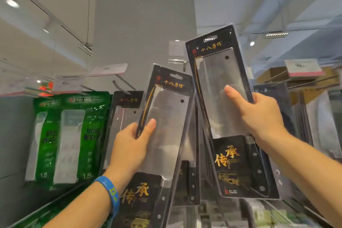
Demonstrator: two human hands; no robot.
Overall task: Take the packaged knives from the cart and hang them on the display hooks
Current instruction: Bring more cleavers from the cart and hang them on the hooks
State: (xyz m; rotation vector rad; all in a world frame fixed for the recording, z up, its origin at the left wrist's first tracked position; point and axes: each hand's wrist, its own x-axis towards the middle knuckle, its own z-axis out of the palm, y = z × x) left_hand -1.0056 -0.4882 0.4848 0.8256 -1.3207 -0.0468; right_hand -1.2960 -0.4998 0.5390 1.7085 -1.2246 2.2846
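I hold two packaged cleavers in black blister cards with gold lettering, both raised in front of the display. My left hand (132,144) grips the lower package (166,116) by its left edge, thumb across the clear blister. My right hand (259,113) grips the higher package (220,83) by its right edge, thumb on the blade window. The hang slot at that package's top lies just right of a clear hook (177,61). Another identical knife package (124,114) hangs on a metal hook (120,87) behind my left hand. The cart is not in view.
Green power-strip packages (66,135) hang at the left under price tags (69,83). More dark knife packages (268,94) hang at the right, beneath a pink-edged price tag (303,67). A grey pillar (144,24) rises behind the display. Cardboard boxes (277,76) sit far right.
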